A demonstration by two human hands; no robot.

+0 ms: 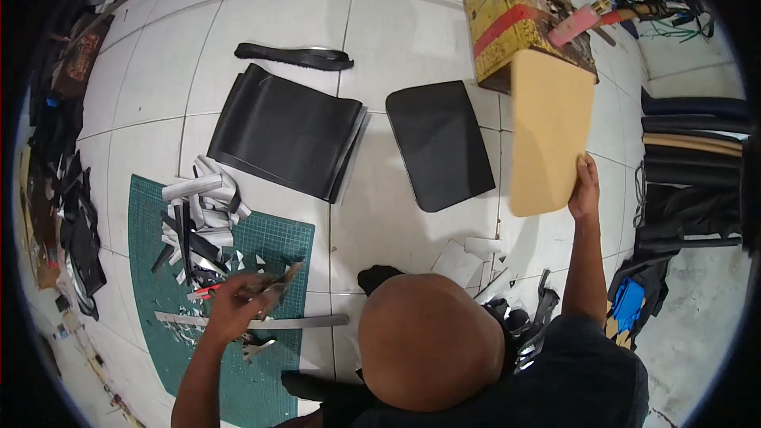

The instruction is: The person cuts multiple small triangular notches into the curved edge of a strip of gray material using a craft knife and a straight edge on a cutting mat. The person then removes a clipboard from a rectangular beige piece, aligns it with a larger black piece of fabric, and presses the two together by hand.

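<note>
My right hand (585,186) grips the lower right edge of a tan flat panel (552,135) with rounded corners, its top end in front of a yellow box. Over the green cutting mat (277,234), my left hand (234,305) is closed on something dark and ragged that I cannot make out. Beneath that hand lies a steel ruler (317,322), reaching past the mat's edge. Beside it are a small red-handled tool (204,292) and a heap of black and white offcut strips (208,202). A black panel (440,147) with rounded corners lies left of the tan one.
Folded black sheets (285,131) lie at centre left, with a black strip (293,56) beyond. The worn yellow box (507,24) bears a pink cylinder (575,25). Pale scraps (464,261) lie on the tiles near me. Rolls of material (690,158) line the right side.
</note>
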